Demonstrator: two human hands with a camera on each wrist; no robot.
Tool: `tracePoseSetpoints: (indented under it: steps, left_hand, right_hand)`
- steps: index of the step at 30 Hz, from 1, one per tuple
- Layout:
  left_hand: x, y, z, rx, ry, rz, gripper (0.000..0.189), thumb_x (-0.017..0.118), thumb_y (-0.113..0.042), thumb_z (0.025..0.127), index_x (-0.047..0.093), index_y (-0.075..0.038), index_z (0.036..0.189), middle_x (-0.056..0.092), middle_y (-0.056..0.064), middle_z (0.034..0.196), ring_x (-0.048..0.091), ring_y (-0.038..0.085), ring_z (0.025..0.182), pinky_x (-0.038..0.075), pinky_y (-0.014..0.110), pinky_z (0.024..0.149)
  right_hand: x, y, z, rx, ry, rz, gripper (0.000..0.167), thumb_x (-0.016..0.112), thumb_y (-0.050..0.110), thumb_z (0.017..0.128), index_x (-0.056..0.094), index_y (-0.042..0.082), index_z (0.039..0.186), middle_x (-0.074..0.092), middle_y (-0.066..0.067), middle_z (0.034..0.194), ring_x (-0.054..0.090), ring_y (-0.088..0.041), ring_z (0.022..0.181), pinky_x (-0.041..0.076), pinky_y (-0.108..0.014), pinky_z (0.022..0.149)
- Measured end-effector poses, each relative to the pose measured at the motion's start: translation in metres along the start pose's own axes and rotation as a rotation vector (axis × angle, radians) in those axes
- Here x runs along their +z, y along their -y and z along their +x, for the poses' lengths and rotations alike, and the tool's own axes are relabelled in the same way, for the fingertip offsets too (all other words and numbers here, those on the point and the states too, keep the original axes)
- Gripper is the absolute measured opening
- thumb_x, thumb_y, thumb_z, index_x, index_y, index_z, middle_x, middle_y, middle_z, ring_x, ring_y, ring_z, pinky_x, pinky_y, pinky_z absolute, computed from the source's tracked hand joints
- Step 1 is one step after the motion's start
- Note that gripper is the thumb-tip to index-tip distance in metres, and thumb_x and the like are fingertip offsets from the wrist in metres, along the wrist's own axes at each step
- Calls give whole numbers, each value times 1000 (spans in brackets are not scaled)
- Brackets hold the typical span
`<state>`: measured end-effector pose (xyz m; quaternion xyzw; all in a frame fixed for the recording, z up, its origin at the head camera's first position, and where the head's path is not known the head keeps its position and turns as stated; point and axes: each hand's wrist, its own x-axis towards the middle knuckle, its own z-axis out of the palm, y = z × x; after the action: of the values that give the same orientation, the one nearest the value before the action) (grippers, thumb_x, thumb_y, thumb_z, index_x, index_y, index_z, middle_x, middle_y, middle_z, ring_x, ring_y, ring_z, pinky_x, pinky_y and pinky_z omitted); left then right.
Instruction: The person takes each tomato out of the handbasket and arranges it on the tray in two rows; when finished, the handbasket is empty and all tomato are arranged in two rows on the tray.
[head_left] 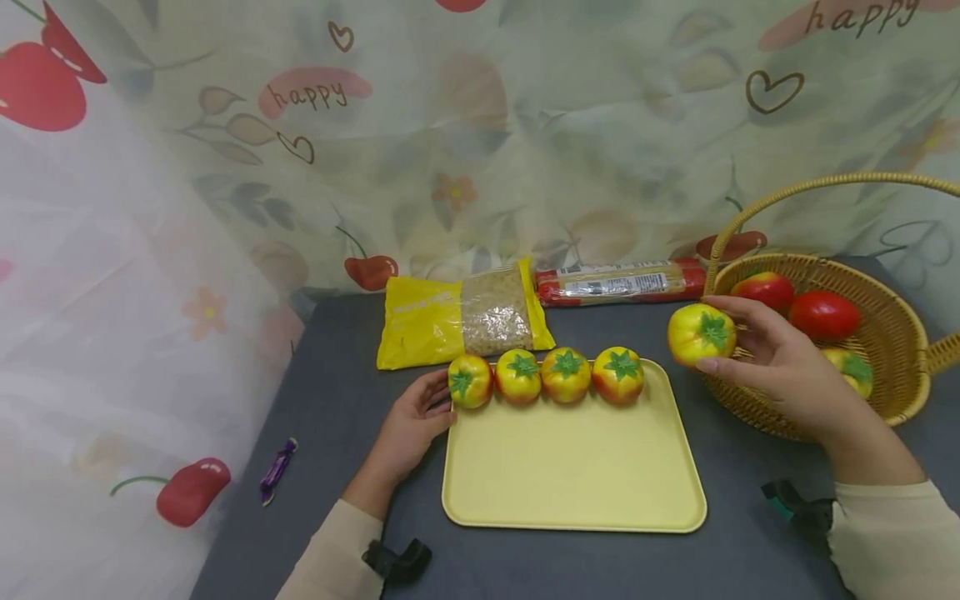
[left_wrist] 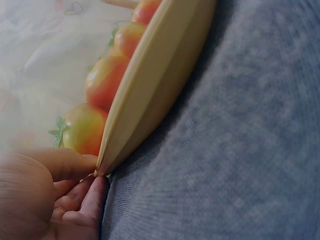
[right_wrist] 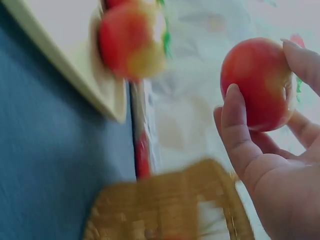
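Note:
Four-sided and pale yellow, the tray lies on the dark table with a row of several yellow-and-red tomatoes along its far edge, green leafy tops showing. My left hand is at the tray's far left corner, beside the leftmost tomato. In the left wrist view, thumb and fingers pinch the tray's rim. Between tray and basket, my right hand holds another tomato in the air. The right wrist view shows fingertips and thumb around this tomato, whose underside is red.
At the right stands a wicker basket with a tall handle, holding two red fruits and a yellow-green one. Behind the tray lie a yellow bag of grain and a red-ended noodle pack. A purple-wrapped candy lies far left.

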<state>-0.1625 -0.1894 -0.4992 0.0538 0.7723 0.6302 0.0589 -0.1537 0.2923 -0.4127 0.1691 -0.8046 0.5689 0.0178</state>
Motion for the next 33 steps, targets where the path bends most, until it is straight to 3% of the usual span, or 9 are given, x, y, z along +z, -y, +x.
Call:
tracePoseSetpoints:
  steps: [9,16,22,33]
  left_hand:
    - [-1,-1,-1,13,7,-4,70,70,13,98,45,2,162,49,19,162,48,36,148,46,48,117]
    - [-1,-2,-1,7,10,-9,69,70,12,98,45,2,162,49,20,162,49,36,148,47,47,117]
    - [-1,-2,-1,2,14,-2,68,70,12,99,45,1,162,49,20,162,49,36,147,47,48,116]
    - [0,0,0,-5,2,-3,70,70,11,99,46,-2,163,50,17,162,48,33,148,47,47,117]
  right_hand:
    - [57,20,5,-26,168,99,75,81,-5,96,46,6,161,46,-16,152,62,-29,118,63,-32,91]
    - [97,31,2,-4,278,119,75,86,4,95,48,8,160,42,-19,158,57,-40,120,62,-33,92]
    - [134,32,2,65,373,148,75,88,13,95,50,11,160,44,-15,158,56,-40,130,62,-36,92]
    - [193,33,10,55,521,112,71,88,20,96,54,14,159,51,-7,152,53,-30,128,61,-39,94]
